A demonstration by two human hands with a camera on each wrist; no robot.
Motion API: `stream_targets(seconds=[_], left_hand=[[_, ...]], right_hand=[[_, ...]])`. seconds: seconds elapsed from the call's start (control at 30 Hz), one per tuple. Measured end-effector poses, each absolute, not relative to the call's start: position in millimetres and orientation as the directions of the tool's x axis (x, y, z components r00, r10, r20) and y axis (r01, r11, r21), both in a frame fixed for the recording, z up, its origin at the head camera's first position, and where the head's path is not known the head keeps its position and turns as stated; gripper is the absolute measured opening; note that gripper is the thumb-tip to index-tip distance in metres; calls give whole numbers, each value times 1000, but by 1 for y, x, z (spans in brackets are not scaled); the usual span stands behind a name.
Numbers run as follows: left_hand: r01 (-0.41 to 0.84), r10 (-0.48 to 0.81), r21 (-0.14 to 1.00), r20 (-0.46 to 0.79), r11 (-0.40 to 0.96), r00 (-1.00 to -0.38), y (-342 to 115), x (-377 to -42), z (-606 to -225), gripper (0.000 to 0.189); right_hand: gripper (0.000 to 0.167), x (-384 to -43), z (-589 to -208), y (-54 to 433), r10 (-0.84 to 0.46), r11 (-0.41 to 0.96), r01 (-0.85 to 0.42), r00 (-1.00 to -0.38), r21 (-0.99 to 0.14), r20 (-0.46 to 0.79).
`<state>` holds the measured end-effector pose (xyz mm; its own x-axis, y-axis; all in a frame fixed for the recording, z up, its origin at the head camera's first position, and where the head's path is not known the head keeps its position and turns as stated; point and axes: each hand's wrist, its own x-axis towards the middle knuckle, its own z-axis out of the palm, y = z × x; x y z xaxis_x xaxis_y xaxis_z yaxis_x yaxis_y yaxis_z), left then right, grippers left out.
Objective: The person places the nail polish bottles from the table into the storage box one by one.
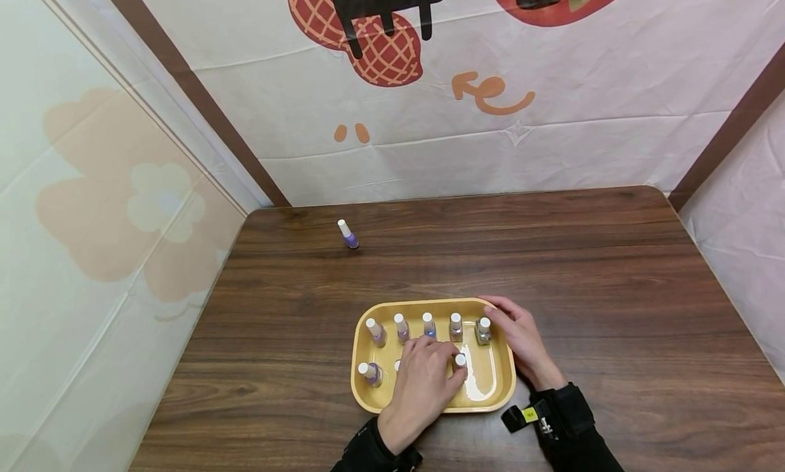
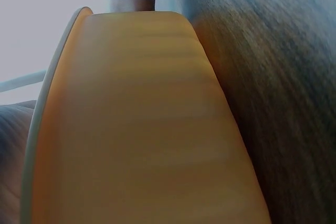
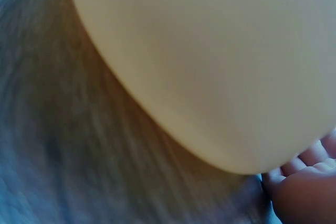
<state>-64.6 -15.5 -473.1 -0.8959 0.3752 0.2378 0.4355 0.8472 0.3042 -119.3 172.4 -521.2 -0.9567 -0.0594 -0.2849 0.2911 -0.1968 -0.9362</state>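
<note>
In the head view a yellow tray holds several small nail polish bottles with white caps. My left hand reaches over its front half and pinches a nail polish bottle between thumb and forefinger. The bottle's lower part is mostly hidden by the thumb. My right hand grips the tray at its right back corner, thumb at the rim and fingers around the outside. In the right wrist view, curled fingers touch the tray's outer wall. The left wrist view is mostly filled by the tray's side.
A back row runs from a pinkish bottle to a grey-green bottle. One purple bottle leans at the tray's front left. Another purple bottle stands alone near the far edge of the wooden table. Printed cloth hangs behind.
</note>
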Motion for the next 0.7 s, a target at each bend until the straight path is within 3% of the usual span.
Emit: stream_targets(seconds=[0.33,0.7], left_hand=[[455,397,263,246,851,-884,-21,-64,-467,29],[414,389,435,149,800,-909,-44,-60,-430,39]], right_hand=[[48,-119,-522,172,-65,-192,292,-956,-937,-285],[47,-119,-522,172,-51,-168,289,-957,-942,-284]])
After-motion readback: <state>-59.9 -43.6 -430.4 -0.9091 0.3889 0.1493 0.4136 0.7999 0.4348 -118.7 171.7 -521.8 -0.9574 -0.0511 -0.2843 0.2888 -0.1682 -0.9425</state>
